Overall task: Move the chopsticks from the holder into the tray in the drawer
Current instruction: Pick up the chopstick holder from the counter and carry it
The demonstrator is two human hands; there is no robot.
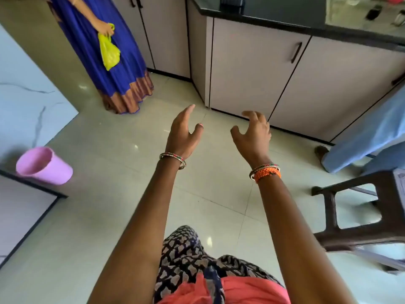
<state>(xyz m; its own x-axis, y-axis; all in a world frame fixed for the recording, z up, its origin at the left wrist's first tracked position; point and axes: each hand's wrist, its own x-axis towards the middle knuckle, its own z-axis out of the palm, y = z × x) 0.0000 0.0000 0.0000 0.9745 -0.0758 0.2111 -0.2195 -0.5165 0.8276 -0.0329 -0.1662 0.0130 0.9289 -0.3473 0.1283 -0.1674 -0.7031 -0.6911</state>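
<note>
My left hand (183,133) and my right hand (253,133) are stretched out side by side over the pale tiled floor, both empty with fingers spread and slightly curled. Neither touches anything. No chopsticks, holder, drawer or tray show in the head view. The grey cabinet doors (247,69) under the dark countertop (285,16) stand closed just beyond my fingertips.
A person in a blue dress (103,51) stands at the back left holding a yellow bag (108,51). A pink cup (43,165) sits on a ledge at the left. A dark brown stool (359,218) and blue cloth (372,132) are at the right.
</note>
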